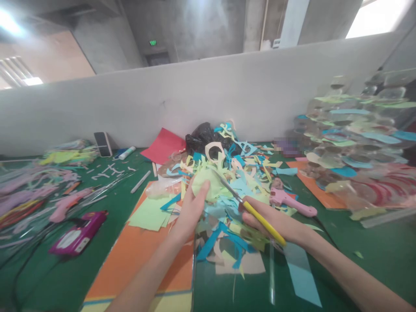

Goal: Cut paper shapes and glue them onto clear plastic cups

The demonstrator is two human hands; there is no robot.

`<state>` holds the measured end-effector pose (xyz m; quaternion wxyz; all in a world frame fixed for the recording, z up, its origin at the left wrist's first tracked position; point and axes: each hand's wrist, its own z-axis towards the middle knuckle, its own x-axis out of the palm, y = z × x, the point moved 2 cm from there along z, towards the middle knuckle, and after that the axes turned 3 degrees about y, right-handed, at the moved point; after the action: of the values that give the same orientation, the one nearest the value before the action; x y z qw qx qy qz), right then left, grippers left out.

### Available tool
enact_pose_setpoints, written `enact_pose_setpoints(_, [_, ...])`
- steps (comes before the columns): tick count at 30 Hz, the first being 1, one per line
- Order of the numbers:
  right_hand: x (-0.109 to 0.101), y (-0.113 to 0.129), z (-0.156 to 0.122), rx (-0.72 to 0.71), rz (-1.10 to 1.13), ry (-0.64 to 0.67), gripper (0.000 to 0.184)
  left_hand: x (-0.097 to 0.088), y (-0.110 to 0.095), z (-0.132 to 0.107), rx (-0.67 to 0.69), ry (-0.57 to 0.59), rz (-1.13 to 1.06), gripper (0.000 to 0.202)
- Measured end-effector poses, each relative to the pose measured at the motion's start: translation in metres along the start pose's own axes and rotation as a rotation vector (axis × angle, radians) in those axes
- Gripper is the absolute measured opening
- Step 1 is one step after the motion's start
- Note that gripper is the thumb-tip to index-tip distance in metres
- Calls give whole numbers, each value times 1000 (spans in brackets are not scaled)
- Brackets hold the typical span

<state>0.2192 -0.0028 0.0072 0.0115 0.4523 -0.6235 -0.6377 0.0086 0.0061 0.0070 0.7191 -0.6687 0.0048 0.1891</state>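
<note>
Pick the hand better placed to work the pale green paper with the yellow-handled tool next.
Right, I'd say. The right hand grips the yellow-handled tool, its metal end pointing at the pale green paper. The left hand is occupied holding that paper.

**Scraps [224, 203] between left hand [193, 201] and right hand [260, 216]**

Beyond both hands, a bag [203, 138]. Left of the left hand, sheets [143, 255], then a glue gun [69, 206], a box [78, 236] on its near side. Right of the right hand, a second glue gun [294, 202], then stacked containers [367, 143].
</note>
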Motion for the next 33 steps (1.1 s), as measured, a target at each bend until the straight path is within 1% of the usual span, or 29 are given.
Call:
enact_pose_setpoints(2, [0, -1, -1, -4, -10, 11, 59, 1, -2, -1, -40, 48, -5, 48])
enact_pose_setpoints(6, [1, -5, 1, 4, -6, -7, 59, 1, -4, 0, -20, 112, -70, 49])
enact_pose_setpoints(11, [0, -9, 5, 10, 28, -53, 59, 1, -5, 1, -35, 112, -101, 46])
enact_pose_setpoints(16, [3, -14, 10, -7, 94, -107, 62, 1, -6, 0, 17, 132, -116, 47])
enact_pose_setpoints(19, [5, -18, 11, 20, 133, -117, 62, 0, -3, 1, 10, 144, -142, 48])
enact_pose_setpoints(22, [3, -14, 9, 17, 89, -106, 62, -1, 1, 3, 9, 151, -170, 50])
enact_pose_setpoints(26, [-1, -4, 4, 26, 2, -45, 66, -1, 1, 3, 31, 179, -214, 53])
enact_pose_setpoints(29, [-3, 0, 2, 34, -36, -26, 66, 0, 0, 2, 12, 205, -163, 51])
enact_pose_setpoints(31, [-3, -1, 3, 34, -40, -34, 65, -1, 0, 1, -6, 212, -123, 51])
enact_pose_setpoints(33, [-3, -5, 4, 34, -22, -43, 63, -1, 0, 1, 6, 227, -110, 52])
